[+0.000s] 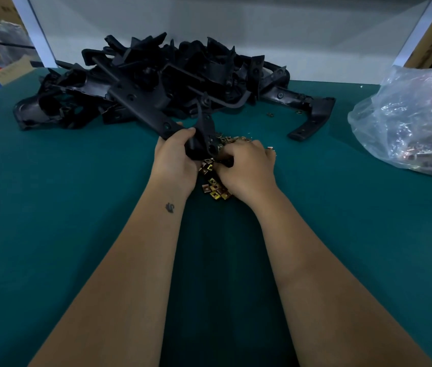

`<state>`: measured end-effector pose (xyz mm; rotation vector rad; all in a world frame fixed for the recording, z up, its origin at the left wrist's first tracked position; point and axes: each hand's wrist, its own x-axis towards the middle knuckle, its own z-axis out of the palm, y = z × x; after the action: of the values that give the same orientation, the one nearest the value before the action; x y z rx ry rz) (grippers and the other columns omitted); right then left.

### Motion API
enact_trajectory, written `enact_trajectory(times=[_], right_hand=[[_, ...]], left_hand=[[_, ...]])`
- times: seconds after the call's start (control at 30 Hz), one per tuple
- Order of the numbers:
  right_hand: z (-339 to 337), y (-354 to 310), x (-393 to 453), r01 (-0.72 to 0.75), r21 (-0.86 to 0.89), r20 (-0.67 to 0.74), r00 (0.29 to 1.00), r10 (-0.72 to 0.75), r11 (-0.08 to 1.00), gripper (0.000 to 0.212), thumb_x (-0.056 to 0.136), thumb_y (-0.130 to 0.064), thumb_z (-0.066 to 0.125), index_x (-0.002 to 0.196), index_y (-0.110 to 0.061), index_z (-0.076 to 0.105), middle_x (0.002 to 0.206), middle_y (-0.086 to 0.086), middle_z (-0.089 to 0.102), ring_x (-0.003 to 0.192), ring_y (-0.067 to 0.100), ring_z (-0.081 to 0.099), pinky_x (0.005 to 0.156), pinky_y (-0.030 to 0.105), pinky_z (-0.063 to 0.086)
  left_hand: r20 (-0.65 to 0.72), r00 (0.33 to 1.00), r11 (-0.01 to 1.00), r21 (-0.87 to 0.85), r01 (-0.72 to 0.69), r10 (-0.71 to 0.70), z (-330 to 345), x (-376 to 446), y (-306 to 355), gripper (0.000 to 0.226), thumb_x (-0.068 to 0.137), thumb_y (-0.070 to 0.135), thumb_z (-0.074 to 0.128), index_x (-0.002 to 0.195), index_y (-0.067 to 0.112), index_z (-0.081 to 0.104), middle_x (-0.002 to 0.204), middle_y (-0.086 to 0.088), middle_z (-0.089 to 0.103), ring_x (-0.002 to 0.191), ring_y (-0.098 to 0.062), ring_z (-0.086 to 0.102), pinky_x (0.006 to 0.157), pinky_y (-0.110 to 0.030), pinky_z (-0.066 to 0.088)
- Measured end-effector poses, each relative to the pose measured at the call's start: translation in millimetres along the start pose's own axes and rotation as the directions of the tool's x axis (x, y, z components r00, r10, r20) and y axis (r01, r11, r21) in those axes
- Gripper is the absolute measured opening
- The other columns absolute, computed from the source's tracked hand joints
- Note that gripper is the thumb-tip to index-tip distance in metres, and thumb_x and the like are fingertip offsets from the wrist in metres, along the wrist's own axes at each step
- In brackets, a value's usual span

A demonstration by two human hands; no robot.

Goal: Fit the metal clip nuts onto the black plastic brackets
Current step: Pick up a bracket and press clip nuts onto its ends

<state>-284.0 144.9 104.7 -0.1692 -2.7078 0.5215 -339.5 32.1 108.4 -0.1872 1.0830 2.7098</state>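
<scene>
Green mat (77,207) carries loose nuts (213,188). Left hand (175,157) grips a stiff, light bracket (140,102) near its end; right hand (246,168) curls over it, pinch hidden.

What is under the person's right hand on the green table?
Loose gold-coloured clip nuts lie in a small heap beneath the right hand and spread toward the left hand. Whatever its curled fingers hold is hidden.

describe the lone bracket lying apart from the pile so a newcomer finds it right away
Start at the black bracket pile at the back of the green table. Look right toward the plastic bag: the lone bracket is the curved piece lying flat by itself, not tangled.
</scene>
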Motion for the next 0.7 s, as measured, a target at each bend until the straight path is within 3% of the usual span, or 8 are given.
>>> enact_trajectory(times=[0.1, 0.2, 0.27, 0.33, 0.4, 0.47, 0.57, 0.7], right_hand=[[1, -1, 0, -0.006, 0.083, -0.054, 0.998, 0.010, 0.997, 0.007, 0.088, -0.028, 0.066, 0.093, -0.027, 0.069, 0.093, -0.013, 0.063, 0.107, 0.018, 0.049, 0.079, 0.031, 0.013], [-3, -4, -2, -0.029, 0.351, -0.156, 0.984, 0.089, 0.936, 0.008, 0.088, -0.019, 0.068, 0.088, -0.027, 0.068, 0.089, -0.013, 0.067, 0.096, 0.012, 0.058, 0.091, 0.030, 0.030], [-8, -5, -2, -0.034, 0.595, -0.182, 0.968, 0.176, 0.803, 0.013, 0.087, -0.012, 0.069, 0.083, -0.024, 0.067, 0.083, -0.013, 0.066, 0.085, 0.006, 0.062, 0.084, 0.023, 0.047], [-13, -5, -2, -0.027, 0.758, -0.174, 0.955, 0.241, 0.652, 0.016, 0.087, -0.008, 0.068, 0.082, -0.024, 0.069, 0.080, -0.010, 0.068, 0.077, 0.004, 0.063, 0.074, 0.015, 0.050], [-16, -4, -2, -0.034, 0.872, -0.125, 0.949, 0.289, 0.488, 0.020, 0.089, -0.005, 0.066, 0.084, -0.024, 0.070, 0.078, -0.006, 0.069, 0.071, 0.006, 0.064, 0.070, 0.019, 0.052], [-17, -3, 0, -0.056, 0.942, -0.051, 0.950, 0.308, 0.330, 0.020, 0.091, -0.001, 0.063, 0.089, -0.019, 0.071, 0.075, -0.003, 0.069, 0.069, 0.008, 0.064, 0.069, 0.021, 0.053], [-16, -2, 2, -0.079, 0.982, 0.021, 0.949, 0.314, 0.174, 0.021, 0.090, 0.004, 0.062, 0.093, -0.014, 0.071, 0.076, -0.001, 0.070, 0.072, 0.010, 0.065, 0.072, 0.024, 0.054], [-18, -1, 3, -0.094, 0.994, 0.067, 0.942, 0.329, 0.065, 0.014, 0.086, 0.005, 0.067, 0.090, -0.008, 0.072, 0.076, 0.002, 0.071, 0.070, 0.012, 0.065, 0.070, 0.025, 0.053]], left_hand=[[-0.009, 1.000, 1.000, -0.003, 0.026, -0.026, -2, 1, 1, 0.027, 0.095, 0.001, 0.055, 0.121, 0.008, 0.051, 0.126, -0.018, 0.063, 0.109, -0.031, 0.065, 0.078, -0.041, 0.059], [-0.011, 0.999, 0.999, -0.012, 0.036, -0.036, -2, 0, 1, 0.026, 0.094, -0.001, 0.056, 0.118, 0.009, 0.050, 0.128, -0.019, 0.062, 0.111, -0.032, 0.065, 0.078, -0.041, 0.059], [0.019, 0.999, 0.999, -0.002, 0.036, -0.036, -1, -1, 2, 0.027, 0.093, -0.003, 0.057, 0.115, 0.009, 0.047, 0.122, -0.017, 0.064, 0.107, -0.030, 0.067, 0.071, -0.038, 0.060], [0.061, 0.997, 0.999, 0.022, 0.036, -0.037, 1, -5, 4, 0.028, 0.092, -0.004, 0.058, 0.114, 0.009, 0.045, 0.109, -0.014, 0.065, 0.095, -0.025, 0.069, 0.069, -0.037, 0.060], [0.106, 0.994, 0.998, 0.055, 0.017, -0.023, 2, -8, 5, 0.030, 0.092, -0.005, 0.058, 0.113, 0.009, 0.043, 0.099, -0.011, 0.065, 0.091, -0.024, 0.069, 0.080, -0.044, 0.059], [0.157, 0.987, 0.996, 0.085, 0.016, -0.029, 3, -12, 5, 0.033, 0.092, -0.006, 0.058, 0.118, 0.008, 0.044, 0.111, -0.018, 0.066, 0.105, -0.031, 0.067, 0.097, -0.053, 0.052], [0.196, 0.979, 0.992, 0.125, 0.028, -0.052, 4, -15, 4, 0.048, 0.093, -0.004, 0.057, 0.138, -0.004, 0.042, 0.138, -0.027, 0.054, 0.122, -0.037, 0.058, 0.105, -0.054, 0.045], [0.273, 0.960, 0.990, 0.137, 0.028, -0.065, 6, -19, 5, 0.023, 0.093, -0.003, 0.057, 0.112, 0.007, 0.050, 0.113, -0.017, 0.065, 0.095, -0.025, 0.068, 0.084, -0.039, 0.056]])
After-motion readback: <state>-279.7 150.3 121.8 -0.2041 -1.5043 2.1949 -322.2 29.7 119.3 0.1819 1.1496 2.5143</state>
